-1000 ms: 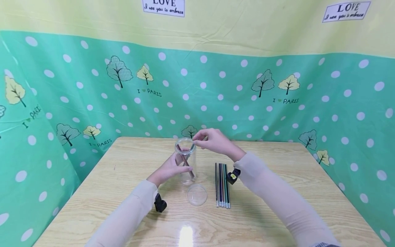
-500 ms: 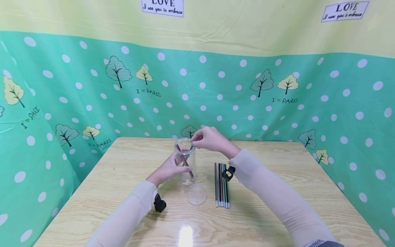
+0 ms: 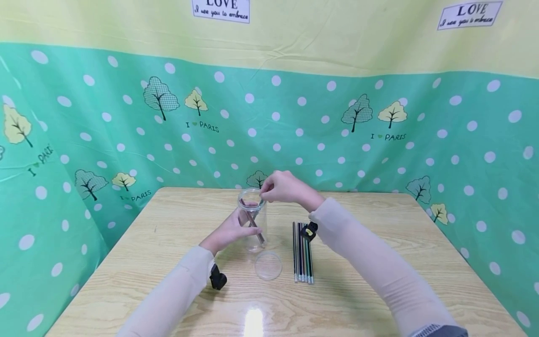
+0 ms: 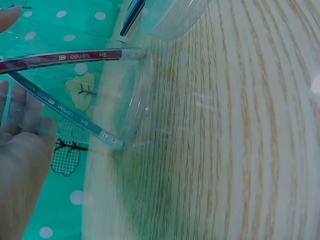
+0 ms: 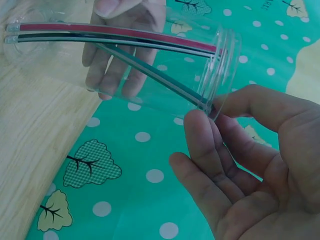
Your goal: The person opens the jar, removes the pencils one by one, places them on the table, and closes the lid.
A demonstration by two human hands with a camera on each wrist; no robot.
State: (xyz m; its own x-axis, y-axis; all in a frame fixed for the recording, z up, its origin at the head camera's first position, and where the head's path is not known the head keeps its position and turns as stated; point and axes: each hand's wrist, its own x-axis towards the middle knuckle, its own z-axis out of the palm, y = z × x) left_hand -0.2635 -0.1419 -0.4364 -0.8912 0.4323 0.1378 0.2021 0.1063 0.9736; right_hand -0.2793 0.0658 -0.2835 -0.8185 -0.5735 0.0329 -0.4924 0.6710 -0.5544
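Below centre, my left hand point(image 3: 231, 230) is gripping the clear cylindrical jar point(image 3: 261, 222), seemingly for steadiness; my right hand point(image 3: 287, 188) is pinching a slim green pencil point(image 5: 155, 75).

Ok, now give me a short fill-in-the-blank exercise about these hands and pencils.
The transparent jar is gripped by the ____ hand.
The pencil that the right hand pinches is coloured ____.
In the head view, the row of pencils lies to the ____ of the round lid.
Missing words: left; green; right.

dotted green cloth point(image 3: 269, 124) behind table point(image 3: 181, 217)
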